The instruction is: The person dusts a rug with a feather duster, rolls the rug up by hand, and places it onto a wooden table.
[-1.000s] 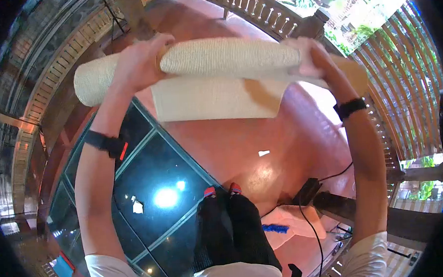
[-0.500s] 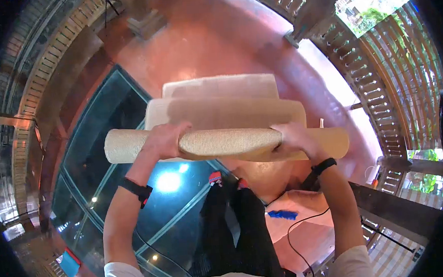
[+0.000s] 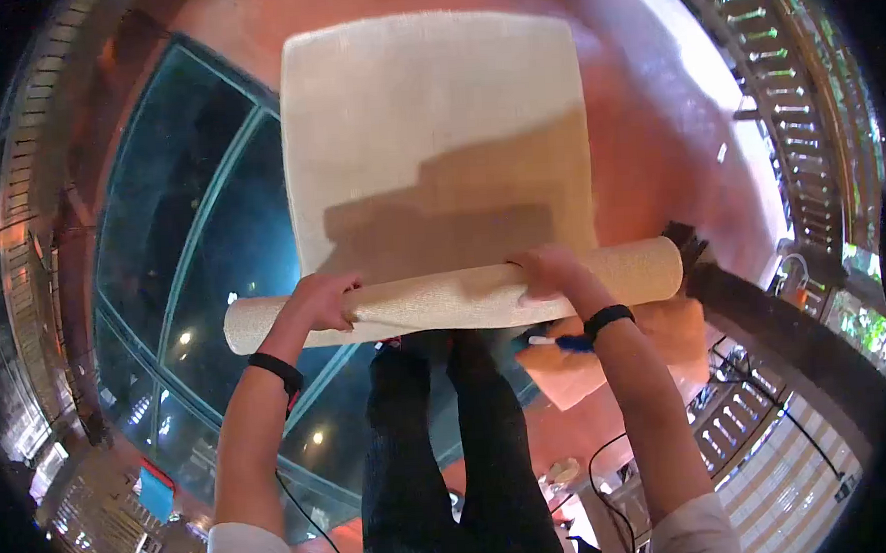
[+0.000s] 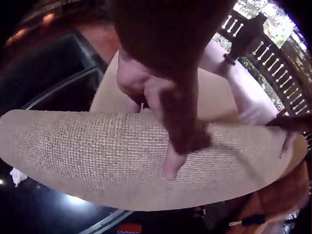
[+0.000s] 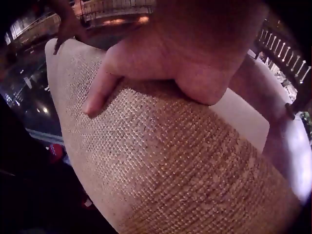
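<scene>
Pale woven mat (image 3: 435,127) is being held part-rolled, its roll (image 3: 434,303) running crosswise before the person's legs (image 3: 401,439). Left hand (image 3: 324,302) is gripping the roll left of centre, thumb pressing the near face, other fingers going over the far side, partly hidden. Right hand (image 3: 555,274) is gripping right of centre, likewise. Unrolled stretch is extending away over red floor (image 3: 652,155); cannot tell if touching. Dark glass panel (image 3: 230,223) is showing at left. Orange cloth (image 3: 662,335) is lying lower right.
</scene>
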Action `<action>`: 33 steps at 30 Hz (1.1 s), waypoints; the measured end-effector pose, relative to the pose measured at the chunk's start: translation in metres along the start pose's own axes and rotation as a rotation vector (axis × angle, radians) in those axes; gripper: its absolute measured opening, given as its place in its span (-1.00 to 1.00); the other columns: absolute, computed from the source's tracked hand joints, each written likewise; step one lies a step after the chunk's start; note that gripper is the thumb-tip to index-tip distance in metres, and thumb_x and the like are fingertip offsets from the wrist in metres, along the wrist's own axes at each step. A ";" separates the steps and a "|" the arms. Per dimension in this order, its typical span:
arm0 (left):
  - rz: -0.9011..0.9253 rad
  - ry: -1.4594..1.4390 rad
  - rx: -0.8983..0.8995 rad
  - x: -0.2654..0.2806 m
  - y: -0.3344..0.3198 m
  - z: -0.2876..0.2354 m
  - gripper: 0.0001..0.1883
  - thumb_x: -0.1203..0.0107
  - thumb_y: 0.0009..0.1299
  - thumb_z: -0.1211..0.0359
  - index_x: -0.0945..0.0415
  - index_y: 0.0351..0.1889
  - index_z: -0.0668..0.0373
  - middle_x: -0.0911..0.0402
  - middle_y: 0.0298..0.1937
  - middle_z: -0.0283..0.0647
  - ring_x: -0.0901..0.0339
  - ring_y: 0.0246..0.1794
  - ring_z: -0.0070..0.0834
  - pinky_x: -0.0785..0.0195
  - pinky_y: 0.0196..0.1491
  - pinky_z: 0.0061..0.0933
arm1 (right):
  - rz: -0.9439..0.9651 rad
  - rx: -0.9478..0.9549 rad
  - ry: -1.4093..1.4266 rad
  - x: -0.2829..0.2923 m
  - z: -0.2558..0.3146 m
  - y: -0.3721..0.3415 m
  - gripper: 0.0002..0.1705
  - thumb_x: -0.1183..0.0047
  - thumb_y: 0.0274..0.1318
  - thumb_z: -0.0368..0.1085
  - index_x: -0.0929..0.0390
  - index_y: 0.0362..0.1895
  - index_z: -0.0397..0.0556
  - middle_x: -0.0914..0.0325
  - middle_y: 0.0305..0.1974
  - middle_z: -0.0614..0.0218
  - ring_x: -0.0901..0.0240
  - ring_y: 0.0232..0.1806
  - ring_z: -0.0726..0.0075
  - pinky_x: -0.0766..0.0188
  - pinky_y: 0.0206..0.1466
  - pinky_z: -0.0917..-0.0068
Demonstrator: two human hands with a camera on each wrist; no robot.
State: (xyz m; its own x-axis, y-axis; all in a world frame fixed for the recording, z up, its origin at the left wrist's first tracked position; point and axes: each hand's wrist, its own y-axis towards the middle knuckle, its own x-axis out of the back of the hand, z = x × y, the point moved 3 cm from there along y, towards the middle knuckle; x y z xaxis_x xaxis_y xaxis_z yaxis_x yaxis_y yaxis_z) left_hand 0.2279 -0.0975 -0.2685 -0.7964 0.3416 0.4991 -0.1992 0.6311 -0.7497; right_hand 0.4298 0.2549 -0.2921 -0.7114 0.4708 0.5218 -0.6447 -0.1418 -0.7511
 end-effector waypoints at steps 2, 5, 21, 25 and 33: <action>0.005 -0.008 -0.006 -0.049 0.003 0.029 -0.16 -0.59 -0.20 0.17 -0.55 0.17 -0.07 -0.74 -0.01 -0.16 -0.66 -0.01 -0.04 -0.52 0.04 -0.11 | -0.032 0.055 -0.020 -0.048 0.006 0.015 0.01 -0.55 -0.47 -0.03 -0.53 0.28 0.24 -0.68 0.00 0.09 -0.62 0.04 -0.16 -0.55 0.08 0.00; 0.035 -0.029 -0.030 -0.097 0.020 0.056 -0.18 -0.59 -0.19 0.18 -0.57 0.16 -0.04 -0.73 0.02 -0.14 -0.65 0.02 -0.02 -0.51 0.07 -0.09 | 0.000 0.026 0.007 -0.095 0.009 0.039 0.00 -0.56 -0.50 -0.04 -0.52 0.24 0.17 -0.68 0.00 0.10 -0.60 0.04 -0.16 -0.54 0.09 0.03; 0.646 -0.258 -0.066 -0.308 0.146 0.153 0.00 -0.59 -0.09 0.08 -0.42 0.38 0.10 -0.67 0.16 -0.12 -0.59 0.14 -0.23 -0.43 0.19 -0.24 | 0.527 -0.050 0.340 -0.333 -0.063 0.160 0.20 -0.65 -0.52 -0.12 -0.36 0.38 0.03 -0.60 0.14 0.04 -0.51 0.22 -0.01 -0.38 0.34 0.20; 0.791 -0.506 -0.040 -0.356 0.160 0.187 -0.02 -0.59 0.02 0.10 -0.38 0.40 0.19 -0.63 0.20 -0.21 -0.55 0.14 -0.38 -0.40 0.20 -0.32 | 0.358 0.144 0.383 -0.345 -0.067 0.159 0.29 -0.61 -0.39 -0.05 -0.17 0.51 0.05 -0.40 0.34 -0.03 -0.34 0.38 -0.09 -0.22 0.47 0.15; 0.710 -0.578 -0.102 -0.391 0.187 0.217 -0.05 -0.56 0.10 0.07 -0.33 0.40 0.19 -0.52 0.29 -0.18 -0.42 0.32 -0.35 -0.28 0.35 -0.30 | -0.224 0.305 -0.238 -0.368 -0.011 0.114 0.18 -0.38 -0.14 0.26 -0.12 0.56 0.26 -0.30 0.39 -0.07 -0.27 0.40 -0.27 -0.16 0.45 -0.12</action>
State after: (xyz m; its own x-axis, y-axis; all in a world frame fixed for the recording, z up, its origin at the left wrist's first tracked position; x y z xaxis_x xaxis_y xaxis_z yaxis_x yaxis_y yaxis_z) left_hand 0.3786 -0.2645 -0.6981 -0.8793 0.2880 -0.3792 0.4750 0.4739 -0.7415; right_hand 0.6214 0.0748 -0.5737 -0.5661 0.3111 0.7634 -0.8181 -0.3261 -0.4737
